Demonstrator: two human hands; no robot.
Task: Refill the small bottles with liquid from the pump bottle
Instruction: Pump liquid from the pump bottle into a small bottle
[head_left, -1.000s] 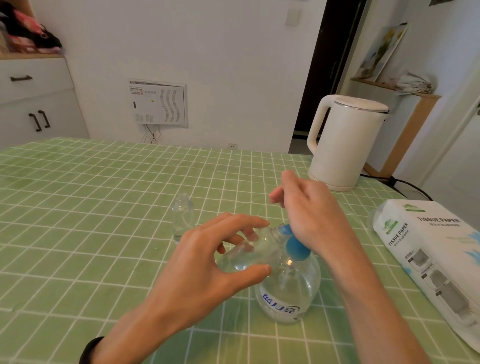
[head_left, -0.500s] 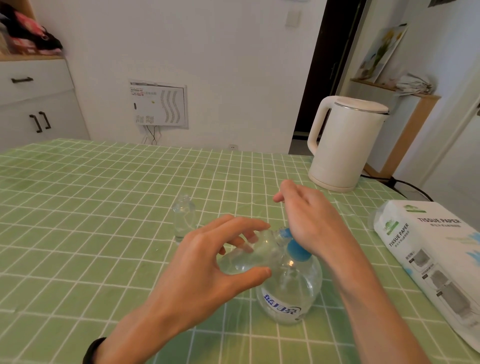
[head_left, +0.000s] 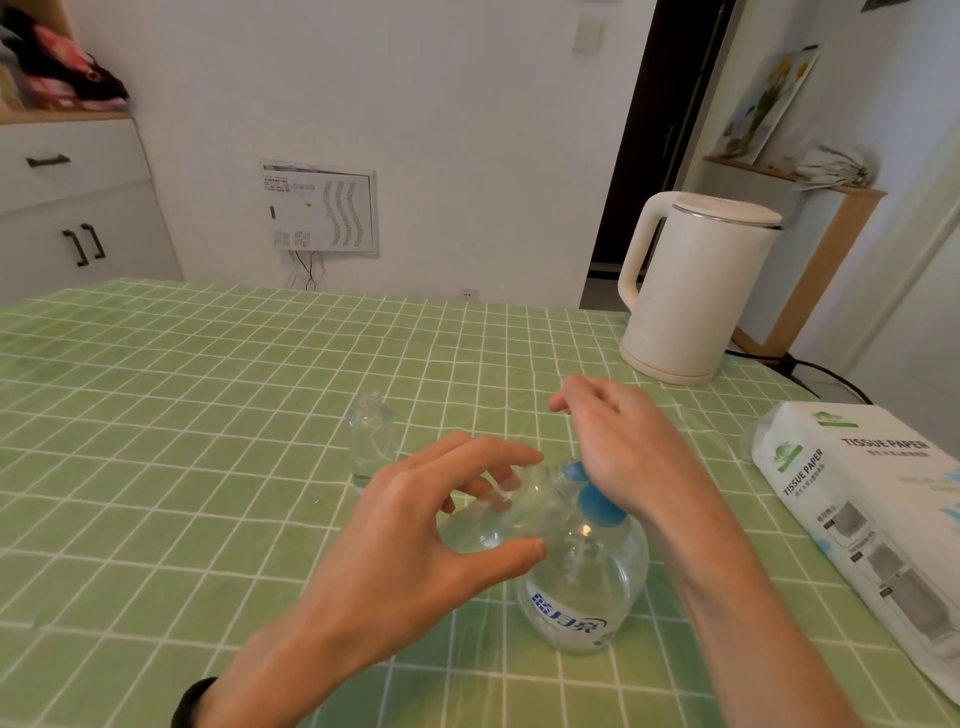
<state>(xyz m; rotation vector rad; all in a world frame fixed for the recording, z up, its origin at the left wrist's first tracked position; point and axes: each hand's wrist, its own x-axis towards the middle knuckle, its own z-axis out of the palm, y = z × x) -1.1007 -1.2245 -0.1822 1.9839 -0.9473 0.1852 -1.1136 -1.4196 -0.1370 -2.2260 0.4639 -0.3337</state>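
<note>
While the pump bottle (head_left: 582, 597) stands on the green tablecloth (head_left: 156, 467), its blue pump head (head_left: 597, 503) is pressed under the right hand (head_left: 628, 452), whose loosely bent fingers grasp nothing. A tilted small bottle (head_left: 493, 525) is gripped by the left hand (head_left: 415, 540) at the nozzle (head_left: 572, 471); a second small bottle (head_left: 370, 441) is stood upright just beyond.

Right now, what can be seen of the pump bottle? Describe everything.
The pump bottle is squat, round and clear, plastic by its look, with a blue pump head and a white label with blue characters low on its front. It stands upright on the green checked tablecloth. The right hand rests on the pump top, covering part of it. The left hand holds a small bottle tilted at its spout side. Its liquid level cannot be told.
</note>
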